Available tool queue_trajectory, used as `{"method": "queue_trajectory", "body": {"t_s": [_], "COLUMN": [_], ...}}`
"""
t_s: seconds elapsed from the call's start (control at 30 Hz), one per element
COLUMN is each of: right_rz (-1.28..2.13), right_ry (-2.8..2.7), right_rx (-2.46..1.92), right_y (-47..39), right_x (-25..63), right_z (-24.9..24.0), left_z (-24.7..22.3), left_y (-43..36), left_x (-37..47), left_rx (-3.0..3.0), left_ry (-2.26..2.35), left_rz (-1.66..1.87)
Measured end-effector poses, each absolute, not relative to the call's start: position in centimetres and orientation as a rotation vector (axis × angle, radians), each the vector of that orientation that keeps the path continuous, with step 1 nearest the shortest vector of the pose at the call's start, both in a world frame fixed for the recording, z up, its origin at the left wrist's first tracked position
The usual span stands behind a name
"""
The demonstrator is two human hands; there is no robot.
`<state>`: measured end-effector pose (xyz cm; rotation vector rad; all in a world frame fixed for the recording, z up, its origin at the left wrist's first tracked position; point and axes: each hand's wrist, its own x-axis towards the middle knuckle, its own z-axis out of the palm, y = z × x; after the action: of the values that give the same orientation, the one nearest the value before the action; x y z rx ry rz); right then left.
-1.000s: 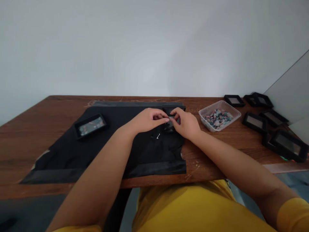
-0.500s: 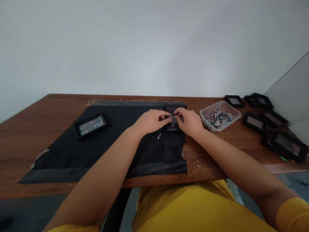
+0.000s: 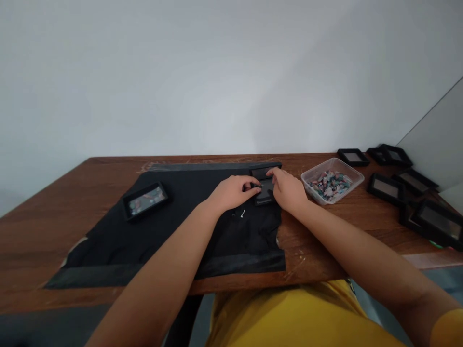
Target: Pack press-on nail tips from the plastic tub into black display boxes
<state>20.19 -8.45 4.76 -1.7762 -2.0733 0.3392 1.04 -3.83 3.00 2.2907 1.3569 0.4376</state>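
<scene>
A black box (image 3: 265,193) with its lid part raised behind it lies on the black mat (image 3: 191,193), between my hands. My left hand (image 3: 238,192) is at the box's left side, thumb and forefinger curved toward each other around something dark and too small to make out. Over the box's right edge lies my right hand (image 3: 287,189), its fingers apart and nothing visible in them. Just below the box, a small white piece (image 3: 242,213) rests on the mat. Farther left sits a black box with a clear window (image 3: 145,200), pale and pinkish pieces showing inside.
Right of my right hand stands a clear plastic tub (image 3: 307,180) of small wrapped pieces (image 3: 331,185). Several black windowed boxes (image 3: 387,187) lie at the table's right end. The wooden table (image 3: 65,202) meets a pale wall (image 3: 217,77) behind.
The view has shifted slightly, so the table sits lower. My right hand has moved away from my left fingertips and its fingers have spread, uncovering more of the box.
</scene>
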Motion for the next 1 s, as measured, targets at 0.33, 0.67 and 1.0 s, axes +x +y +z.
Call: {"method": "queue_trajectory", "body": {"t_s": [0.33,0.67,1.0], "right_rz": [0.359,0.388,0.415], "right_ry": [-2.078,-2.1,-2.076], "right_rx": [-1.928,-1.948,-1.839], "right_y": [-8.6,-8.5,-8.3], "right_x": [20.0,20.0,19.8], "right_z": [4.9,4.7,4.0], "left_z": [2.1,2.2,2.2], "left_y": [-3.1,-2.8,-2.6], "left_x": [0.6,0.4,0.5], "left_rx": [2.244,2.116,2.112], "left_ry": [1.289,1.168,1.15], "left_rz": [0.521,0.565,0.383]}}
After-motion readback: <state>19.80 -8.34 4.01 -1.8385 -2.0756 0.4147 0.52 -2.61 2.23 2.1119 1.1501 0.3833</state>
